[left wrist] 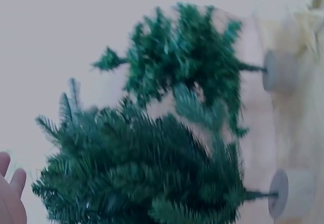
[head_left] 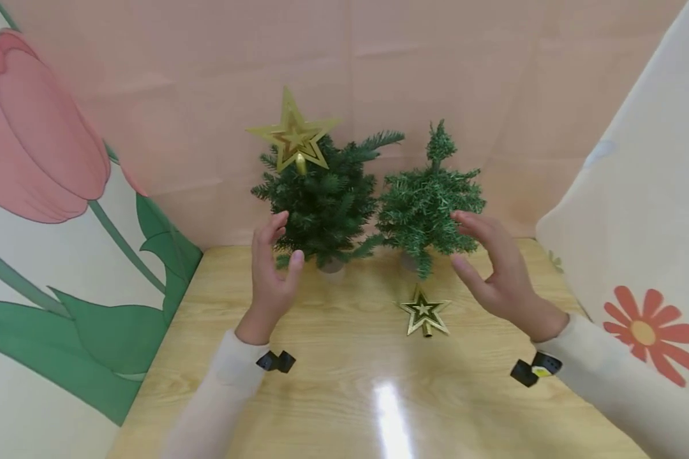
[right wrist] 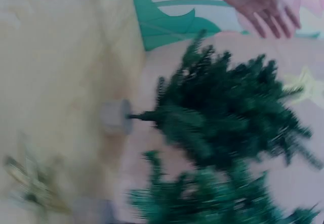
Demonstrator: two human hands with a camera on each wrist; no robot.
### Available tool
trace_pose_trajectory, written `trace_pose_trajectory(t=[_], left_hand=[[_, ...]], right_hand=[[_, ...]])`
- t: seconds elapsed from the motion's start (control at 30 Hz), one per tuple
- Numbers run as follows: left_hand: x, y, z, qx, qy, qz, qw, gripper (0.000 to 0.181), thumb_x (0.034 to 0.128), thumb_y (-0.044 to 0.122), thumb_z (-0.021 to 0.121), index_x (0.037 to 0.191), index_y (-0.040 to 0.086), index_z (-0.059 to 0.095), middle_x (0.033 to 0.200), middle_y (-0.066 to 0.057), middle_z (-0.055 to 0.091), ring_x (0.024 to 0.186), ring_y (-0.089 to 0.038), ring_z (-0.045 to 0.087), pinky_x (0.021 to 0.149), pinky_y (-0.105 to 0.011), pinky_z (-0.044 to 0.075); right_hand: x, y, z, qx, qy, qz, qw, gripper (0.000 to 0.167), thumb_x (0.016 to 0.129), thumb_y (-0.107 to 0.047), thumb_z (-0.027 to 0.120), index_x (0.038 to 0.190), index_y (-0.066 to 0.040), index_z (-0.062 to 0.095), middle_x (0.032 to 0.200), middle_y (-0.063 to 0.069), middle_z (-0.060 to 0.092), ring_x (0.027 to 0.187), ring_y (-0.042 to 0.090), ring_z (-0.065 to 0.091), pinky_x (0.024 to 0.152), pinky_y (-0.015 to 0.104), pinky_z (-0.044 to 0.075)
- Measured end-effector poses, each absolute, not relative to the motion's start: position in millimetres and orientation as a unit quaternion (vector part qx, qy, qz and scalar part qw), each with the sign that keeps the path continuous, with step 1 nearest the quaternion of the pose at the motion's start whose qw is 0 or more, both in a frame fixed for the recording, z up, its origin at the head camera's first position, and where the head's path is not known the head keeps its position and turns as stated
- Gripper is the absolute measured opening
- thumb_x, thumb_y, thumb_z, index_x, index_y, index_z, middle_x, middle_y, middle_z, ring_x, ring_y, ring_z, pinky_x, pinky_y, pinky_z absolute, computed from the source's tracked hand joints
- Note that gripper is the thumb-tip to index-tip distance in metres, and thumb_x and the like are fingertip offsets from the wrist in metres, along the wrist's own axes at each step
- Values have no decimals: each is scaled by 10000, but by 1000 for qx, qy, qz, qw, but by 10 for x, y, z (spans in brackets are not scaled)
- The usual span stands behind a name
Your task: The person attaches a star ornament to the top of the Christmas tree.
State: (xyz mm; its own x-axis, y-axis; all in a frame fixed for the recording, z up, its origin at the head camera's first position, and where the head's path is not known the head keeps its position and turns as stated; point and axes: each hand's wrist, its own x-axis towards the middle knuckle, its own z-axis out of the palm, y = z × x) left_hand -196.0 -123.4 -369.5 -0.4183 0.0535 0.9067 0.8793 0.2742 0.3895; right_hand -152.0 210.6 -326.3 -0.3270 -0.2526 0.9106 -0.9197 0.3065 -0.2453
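Two small artificial Christmas trees stand side by side at the back of the table. The fuller left tree [head_left: 327,197] carries a large gold star topper [head_left: 295,137] at its upper left. The right tree [head_left: 430,204] has a bare tip. A smaller gold star topper [head_left: 423,310] lies on the table in front of the right tree. My left hand [head_left: 272,274] hovers before the left tree, fingers relaxed and holding nothing. Near the right tree my right hand [head_left: 496,271] hangs in the air, thumb and fingers spread apart, also holding nothing.
The trees stand on round pale bases, such as the left one [left wrist: 296,193], on a wooden table [head_left: 333,382]. A pink cloth backdrop [head_left: 207,95] rises behind. Printed cloth with a tulip [head_left: 51,127] hangs at left, and one with a red flower [head_left: 645,331] at right.
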Motion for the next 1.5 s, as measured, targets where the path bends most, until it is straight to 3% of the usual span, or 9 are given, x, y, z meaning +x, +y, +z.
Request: trace_pose_trajectory(t=[0.2, 0.47, 0.63, 0.73, 0.83, 0.97, 1.2, 1.33, 1.5], left_hand=[[-1884, -1103, -3763, -372, -657, -548, 361, 556, 1007, 257, 530, 1430, -65, 367, 1417, -226, 412, 1301, -410, 396, 1043, -541, 348], [-1869, -804, -3830, -401, -693, -537, 266, 633, 1029, 401, 474, 1522, 44, 301, 1518, -135, 366, 1391, -306, 334, 1107, -443, 312], [-1910, -593, -3918, -400, -745, -503, 178, 653, 1017, 485, 439, 1566, 198, 232, 1574, -5, 282, 1422, -229, 287, 1102, -487, 308], [-1941, -503, -4012, -373, -786, -478, 122, 654, 1007, 495, 456, 1569, 318, 174, 1594, 79, 203, 1440, -211, 235, 1076, -585, 288], [-1982, -412, -4086, -356, -806, -465, 86, 671, 1004, 457, 494, 1562, 376, 131, 1603, 113, 135, 1455, -210, 183, 1054, -639, 269], [-2080, -303, -4119, -349, -813, -461, 62, 685, 1004, 469, 490, 1553, 414, 85, 1604, 143, 82, 1466, -178, 138, 1069, -614, 272], [-2311, -166, -4102, -317, -816, -475, 87, 631, 1025, 393, 486, 1547, 423, 133, 1587, 142, 146, 1429, -148, 241, 1061, -577, 320], [-2413, -100, -4093, -308, -822, -474, 76, 620, 1029, 404, 471, 1530, 470, 111, 1592, 146, 114, 1446, -158, 206, 1071, -572, 310], [-2549, -11, -4081, -300, -822, -478, 72, 613, 1027, 468, 423, 1563, 359, 147, 1602, 73, 139, 1381, -293, 350, 996, -532, 420]], right_hand=[[-1437, 2260, -3850, 386, -701, 486, 352, 558, 992, -247, 588, 1299, 197, 448, 1273, 292, 513, 1199, 303, 499, 952, 302, 459], [-1335, 2399, -4507, 294, -729, 536, 307, 393, 963, 21, 563, 1306, 185, 460, 1243, 325, 489, 1193, 320, 486, 911, 284, 474], [-1379, 2495, -4804, 211, -780, 525, 267, 504, 920, 113, 572, 1402, 86, 428, 1323, 312, 435, 1193, 408, 431, 903, 220, 459], [-1469, 2600, -5063, 149, -813, 517, 223, 594, 943, 49, 587, 1482, 8, 342, 1397, 291, 365, 1228, 427, 391, 910, 207, 447], [-1571, 2724, -5299, 106, -842, 497, 183, 646, 973, -82, 605, 1524, -35, 270, 1454, 259, 317, 1289, 432, 348, 976, 383, 440], [-1682, 2848, -5465, 81, -867, 474, 129, 725, 981, -223, 616, 1544, -32, 201, 1505, 263, 261, 1349, 454, 283, 987, 637, 336], [-1838, 2919, -5584, 62, -871, 483, 73, 858, 975, -308, 619, 1559, -18, 62, 1544, 302, 150, 1386, 506, 177, 1016, 677, 269], [-1921, 2917, -5613, 60, -872, 483, 55, 881, 972, -326, 621, 1557, -13, 41, 1555, 299, 128, 1399, 499, 157, 1032, 671, 253], [-1990, 2893, -5650, 59, -880, 470, 27, 889, 960, -318, 642, 1542, 39, 72, 1536, 328, 151, 1389, 510, 172, 1040, 668, 246]])
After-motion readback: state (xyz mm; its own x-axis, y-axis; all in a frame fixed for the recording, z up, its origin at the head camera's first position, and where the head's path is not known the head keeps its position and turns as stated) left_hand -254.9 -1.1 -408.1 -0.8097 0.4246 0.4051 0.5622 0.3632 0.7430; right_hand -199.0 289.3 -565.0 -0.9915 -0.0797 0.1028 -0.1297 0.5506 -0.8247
